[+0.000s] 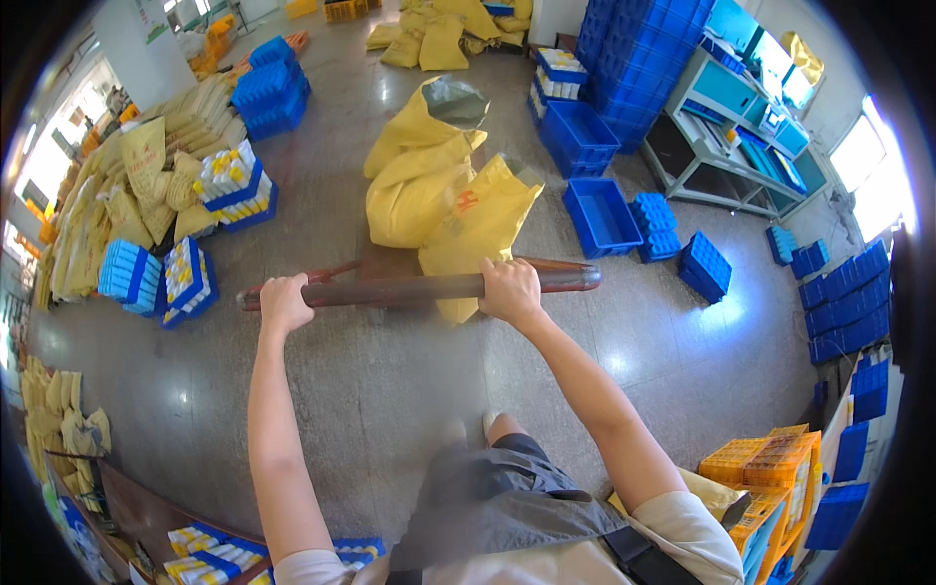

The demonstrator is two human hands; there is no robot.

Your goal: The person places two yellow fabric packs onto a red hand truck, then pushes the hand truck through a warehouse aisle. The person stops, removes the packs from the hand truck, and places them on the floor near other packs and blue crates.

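Note:
Both my arms reach forward to a dark, worn metal push bar point(395, 290), which looks like the handle of a cart. My left hand point(286, 303) is wrapped round it near its left end. Farther right, my right hand point(511, 290) grips the same bar, short of its right end. Just beyond the bar stand large yellow woven sacks point(424, 200). One gapes at the top and shows a grey lining. A small part of a reddish-brown base shows under them; the sacks and the bar hide most of it.
On the left are piled pale woven sacks point(146, 185) and blue crates of white-and-yellow bottles point(234, 180). To the right sit a blue bin point(603, 219), tall stacked blue crates point(634, 68) and a workbench point(726, 127). Orange crates point(765, 463) stand near my right side. More yellow sacks point(444, 39) lie ahead.

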